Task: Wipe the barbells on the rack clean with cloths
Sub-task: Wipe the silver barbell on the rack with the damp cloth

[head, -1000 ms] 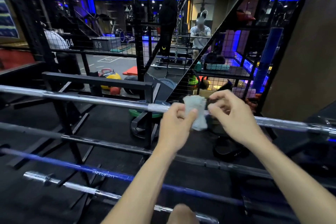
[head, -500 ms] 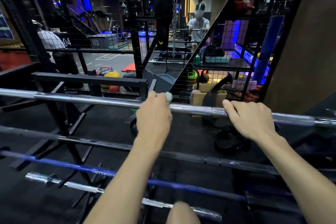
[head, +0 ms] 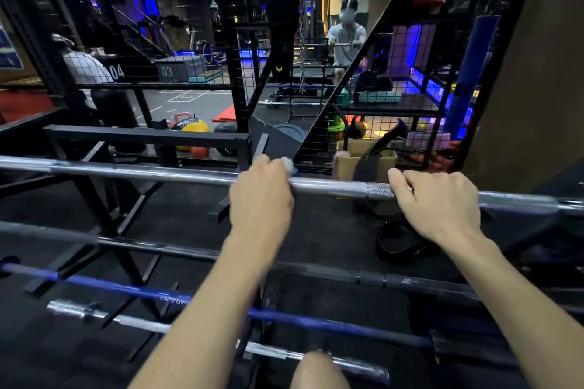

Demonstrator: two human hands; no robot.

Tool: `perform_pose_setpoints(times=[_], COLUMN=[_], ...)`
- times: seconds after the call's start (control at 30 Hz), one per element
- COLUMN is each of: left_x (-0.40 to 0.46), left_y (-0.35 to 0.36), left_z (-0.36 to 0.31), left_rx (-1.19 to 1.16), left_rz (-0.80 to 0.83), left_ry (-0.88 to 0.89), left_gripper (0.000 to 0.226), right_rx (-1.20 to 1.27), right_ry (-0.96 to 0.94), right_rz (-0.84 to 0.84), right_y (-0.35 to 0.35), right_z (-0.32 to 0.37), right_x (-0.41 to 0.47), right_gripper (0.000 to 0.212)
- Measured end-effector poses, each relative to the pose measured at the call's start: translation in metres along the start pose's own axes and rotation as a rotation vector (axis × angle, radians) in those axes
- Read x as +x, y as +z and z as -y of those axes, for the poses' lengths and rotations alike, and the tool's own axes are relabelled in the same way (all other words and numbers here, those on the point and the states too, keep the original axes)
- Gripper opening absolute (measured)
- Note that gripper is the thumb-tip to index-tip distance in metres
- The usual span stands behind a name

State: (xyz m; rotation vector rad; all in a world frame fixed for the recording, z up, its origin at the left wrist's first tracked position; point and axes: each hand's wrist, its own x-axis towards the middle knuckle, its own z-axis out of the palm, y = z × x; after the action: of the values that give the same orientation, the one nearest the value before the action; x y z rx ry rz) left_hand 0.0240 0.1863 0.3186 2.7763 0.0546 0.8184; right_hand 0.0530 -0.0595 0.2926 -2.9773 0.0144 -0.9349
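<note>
**Obscured / unresolved items**

Cloth [head: 288, 163]: only a pale corner showed past the left hand [head: 260, 199]; the rest was hidden under its curled fingers. Top barbell [head: 341, 189]: both ends ran off the frame edges. Lettering on blue bar [head: 126, 289] was too blurred to read.

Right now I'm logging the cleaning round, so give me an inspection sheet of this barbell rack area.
Surface: black rack holding four bars in tiers.
Job's things: top silver barbell under both hands; cloth peeking out at the left hand; dark barbell, blue barbell and lowest silver barbell untouched.
Clutter: cardboard box, yellow ball behind the rack.
Hands: left hand wraps cloth round the bar; right hand grips bare bar.
Cables: hanging chain.
Surroundings: mirror, mesh shelving.
</note>
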Motion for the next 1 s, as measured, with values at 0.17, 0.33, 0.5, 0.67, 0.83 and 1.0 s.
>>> perform_pose_setpoints(times=[0.17, 0.33, 0.5, 0.67, 0.83, 1.0], left_x=[-0.001, 0.016, -0.018, 0.006, 0.005, -0.023], left_y=[0.009, 0.002, 0.025, 0.021, 0.020, 0.039], left_z=[-0.007, 0.017, -0.068, -0.027, -0.004, -0.087], left_rx=[-0.065, 0.045, -0.225, -0.205, -0.182, -0.445], left_rz=[0.022, -0.029, -0.042, 0.009, -0.118, -0.012], left_ry=[0.106, -0.096, 0.083, 0.128, -0.089, 0.121], left_gripper=[0.023, 0.018, 0.019, 0.030, 0.024, 0.020], right_rx=[0.021, -0.057, -0.157, -0.098, -0.170, -0.203], right_ry=[0.008, -0.033, -0.062, -0.060, -0.087, -0.141], right_rz=[0.011, -0.027, 0.023, -0.011, -0.043, -0.036], right_y=[0.003, 0.003, 0.001, 0.006, 0.008, 0.009], right_z=[-0.003, -0.006, -0.003, -0.010, -0.004, -0.004], right_x=[0.002, -0.001, 0.002, 0.000, -0.001, 0.000], right_gripper=[0.056, 0.053, 0.056, 0.055, 0.062, 0.044])
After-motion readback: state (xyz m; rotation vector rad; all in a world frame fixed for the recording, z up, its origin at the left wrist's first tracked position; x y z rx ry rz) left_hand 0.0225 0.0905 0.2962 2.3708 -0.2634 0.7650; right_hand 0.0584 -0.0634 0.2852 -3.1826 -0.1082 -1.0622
